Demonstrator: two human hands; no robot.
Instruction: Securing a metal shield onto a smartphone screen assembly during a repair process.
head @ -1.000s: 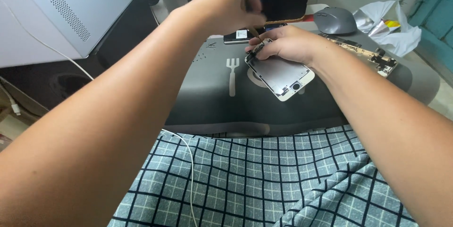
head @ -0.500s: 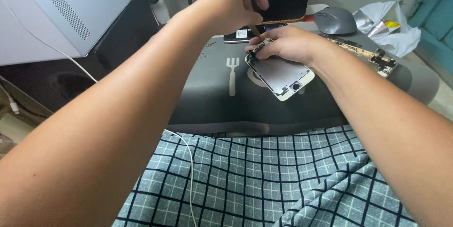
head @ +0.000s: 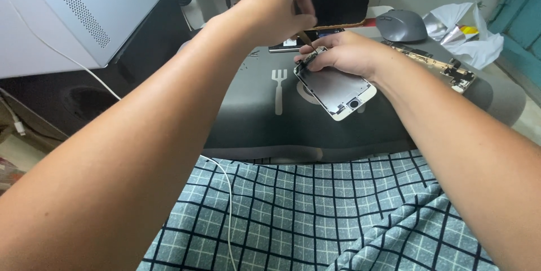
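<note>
A white phone screen panel lies back side up on a dark grey mat. My right hand presses down on its far end with the fingers curled over the edge. My left hand hovers just above that end, gripping a thin screwdriver whose tip points down at the panel's top corner. A white fork symbol is printed on the mat to the left of the panel.
A grey computer mouse and crumpled white plastic bag sit at the far right, a bare phone frame beside them. A black box stands behind. A white case fills the left. Checked cloth covers my lap.
My left hand has come slightly lower and closer over the panel's far end with the screwdriver. The right hand and the panel have stayed in place.
</note>
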